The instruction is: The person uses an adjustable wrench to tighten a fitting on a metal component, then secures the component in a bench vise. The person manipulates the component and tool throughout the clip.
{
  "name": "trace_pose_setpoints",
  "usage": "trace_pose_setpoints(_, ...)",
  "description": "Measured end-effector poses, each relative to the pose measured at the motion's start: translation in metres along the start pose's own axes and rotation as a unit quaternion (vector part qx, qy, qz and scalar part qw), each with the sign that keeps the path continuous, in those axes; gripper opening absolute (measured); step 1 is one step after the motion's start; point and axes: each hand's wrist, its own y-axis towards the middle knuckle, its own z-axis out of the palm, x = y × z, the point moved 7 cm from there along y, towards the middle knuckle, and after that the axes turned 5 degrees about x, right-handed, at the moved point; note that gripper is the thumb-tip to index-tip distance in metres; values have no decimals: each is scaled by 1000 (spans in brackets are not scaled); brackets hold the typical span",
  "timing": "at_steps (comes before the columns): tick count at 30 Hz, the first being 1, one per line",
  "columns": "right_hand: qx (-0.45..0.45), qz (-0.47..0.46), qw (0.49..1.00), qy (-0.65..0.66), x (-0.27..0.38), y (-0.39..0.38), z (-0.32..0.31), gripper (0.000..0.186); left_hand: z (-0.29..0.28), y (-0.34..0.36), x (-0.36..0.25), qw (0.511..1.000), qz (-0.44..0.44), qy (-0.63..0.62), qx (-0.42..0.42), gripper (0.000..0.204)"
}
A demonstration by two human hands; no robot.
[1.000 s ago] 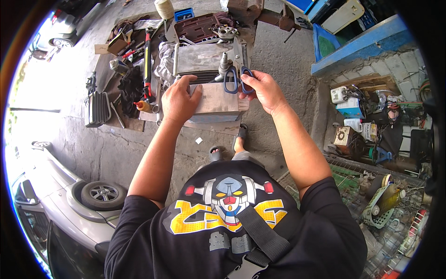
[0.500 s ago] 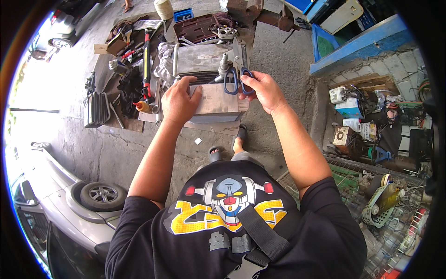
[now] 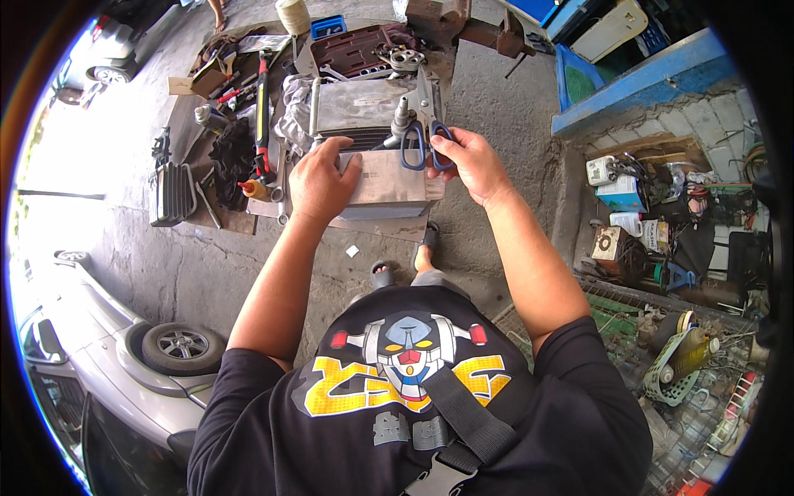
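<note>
Between my fingers and thumb, my right hand [image 3: 470, 163] grips one handle loop of blue-handled scissors [image 3: 423, 106]. The blades point away from me and the other loop hangs free to the left. Below them is a plain brownish box [image 3: 387, 176]. My left hand [image 3: 322, 180] lies over the box's left end, thumb on top and fingers curled at its far edge; the fingertips are partly hidden. Just beyond the box is a finned metal unit [image 3: 360, 101]. A grey metal fitting [image 3: 401, 117] stands upright next to the scissors.
To the left lie a red-and-black long-handled tool [image 3: 262, 116], an orange-capped bottle [image 3: 255, 190] and black cloth [image 3: 231, 153]. A brown tool case [image 3: 351, 50] and a blue tray [image 3: 327, 27] are farther off. A silver car [image 3: 116, 347] stands at lower left.
The scissors and my right hand have shifted very slightly right and toward me. My left hand stays on the box. Another person's leg shows more at the far upper left.
</note>
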Motion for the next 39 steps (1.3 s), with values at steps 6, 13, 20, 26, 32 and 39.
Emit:
trace_pose_setpoints(6,-13,-9,1000,4,1,0,0,30,0,0,0,1000,5,3,-6,36)
trace_pose_setpoints(13,-17,-7,1000,-1,0,0,-1,30,2,1,1,1000,-4,8,1,36)
trace_pose_setpoints(20,-9,4,1000,3,-1,0,-1,28,1,0,0,1000,-4,3,1,36)
trace_pose_setpoints(26,-6,15,1000,5,-3,0,-1,26,0,0,0,1000,-1,-1,-4,35)
trace_pose_setpoints(32,-2,24,1000,2,-3,0,-2,27,0,-1,-1,1000,-5,0,0,35)
trace_pose_setpoints(39,6,24,1000,16,-5,-2,2,28,0,-1,-1,1000,3,-1,-8,35)
